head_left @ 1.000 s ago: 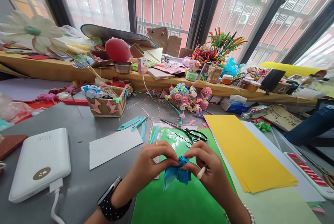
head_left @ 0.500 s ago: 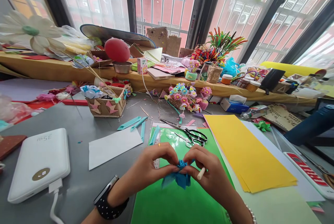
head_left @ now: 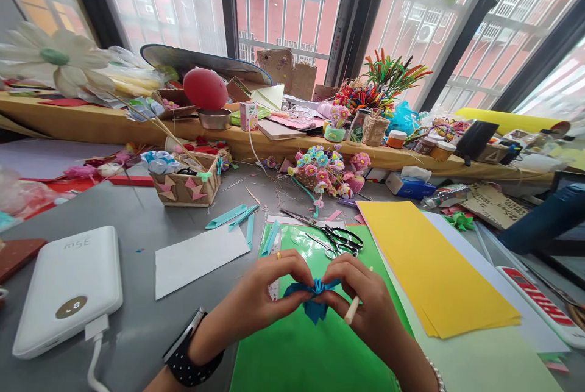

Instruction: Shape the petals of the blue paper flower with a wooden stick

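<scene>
Between my two hands is a blue folded paper flower [head_left: 315,306], its petals gathered at the middle and spread outward. My left hand [head_left: 276,285] pinches its left side between thumb and fingers. The right side is pinched by my right hand [head_left: 359,288], which also keeps a thin pale stick [head_left: 352,310] tucked against the palm. Below both hands lies a green sheet [head_left: 283,355] in a clear cover. Just beyond the fingers rest black-handled scissors [head_left: 345,238] with a smaller silver pair beside them. Folded light-blue paper strips [head_left: 226,216] lie farther left.
A white paper rectangle [head_left: 201,264] and a white power bank [head_left: 68,291] with a cable sit at left. Yellow paper [head_left: 434,270] is stacked at right. Behind stand a cardboard basket [head_left: 185,188], pink and blue craft flowers [head_left: 322,166] and a tissue box [head_left: 410,185].
The blue paper flower has been turned in the fingers, so its petals now spread to both sides. The stick in my right hand has tilted steeper. My hands stay in about the same place.
</scene>
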`<state>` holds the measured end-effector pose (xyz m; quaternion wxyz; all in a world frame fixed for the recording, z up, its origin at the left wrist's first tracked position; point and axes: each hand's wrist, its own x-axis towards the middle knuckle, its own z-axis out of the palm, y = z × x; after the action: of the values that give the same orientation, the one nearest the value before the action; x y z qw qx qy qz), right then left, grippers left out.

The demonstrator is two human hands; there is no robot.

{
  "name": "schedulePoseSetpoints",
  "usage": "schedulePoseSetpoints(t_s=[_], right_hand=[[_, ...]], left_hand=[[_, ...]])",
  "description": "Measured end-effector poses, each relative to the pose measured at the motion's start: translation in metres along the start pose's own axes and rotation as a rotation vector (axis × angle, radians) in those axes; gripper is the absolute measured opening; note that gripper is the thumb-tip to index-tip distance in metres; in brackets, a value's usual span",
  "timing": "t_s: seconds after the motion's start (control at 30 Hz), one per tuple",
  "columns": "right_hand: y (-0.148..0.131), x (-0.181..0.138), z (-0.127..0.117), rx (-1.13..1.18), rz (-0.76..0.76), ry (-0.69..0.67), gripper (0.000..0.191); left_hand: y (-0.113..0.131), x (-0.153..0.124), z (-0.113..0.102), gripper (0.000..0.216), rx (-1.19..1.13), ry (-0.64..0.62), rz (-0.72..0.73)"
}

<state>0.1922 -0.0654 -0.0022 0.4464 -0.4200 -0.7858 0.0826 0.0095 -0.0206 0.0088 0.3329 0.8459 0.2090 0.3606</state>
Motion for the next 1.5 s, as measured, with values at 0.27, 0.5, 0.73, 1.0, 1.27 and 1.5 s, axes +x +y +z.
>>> schedulePoseSetpoints(t_s=[0.27,0.5,0.73,1.0,1.27,1.5], right_hand=[[-0.008,0.003,-0.002,-0.001,-0.073,0.110,0.012],[-0.011,0.003,-0.002,-0.029,-0.100,0.130,0.012],[-0.009,0.003,-0.002,-0.039,-0.144,0.110,0.009],[-0.007,0.002,-0.002,-0.026,-0.141,0.062,0.010],[-0.003,-0.003,-0.004,0.077,-0.082,-0.059,0.005],[0.000,-0.001,-0.011,0.115,0.043,-0.205,0.005]], left_hand=[[0.004,0.000,0.001,0.010,-0.024,0.039,0.063],[0.006,-0.001,0.000,0.010,-0.042,0.038,0.063],[0.006,0.000,0.000,0.009,-0.039,0.025,0.080],[0.004,-0.001,-0.001,0.010,-0.064,-0.025,0.016],[0.003,-0.004,0.000,0.012,-0.017,-0.085,-0.048],[0.001,-0.003,-0.001,0.009,-0.056,-0.115,-0.130]])
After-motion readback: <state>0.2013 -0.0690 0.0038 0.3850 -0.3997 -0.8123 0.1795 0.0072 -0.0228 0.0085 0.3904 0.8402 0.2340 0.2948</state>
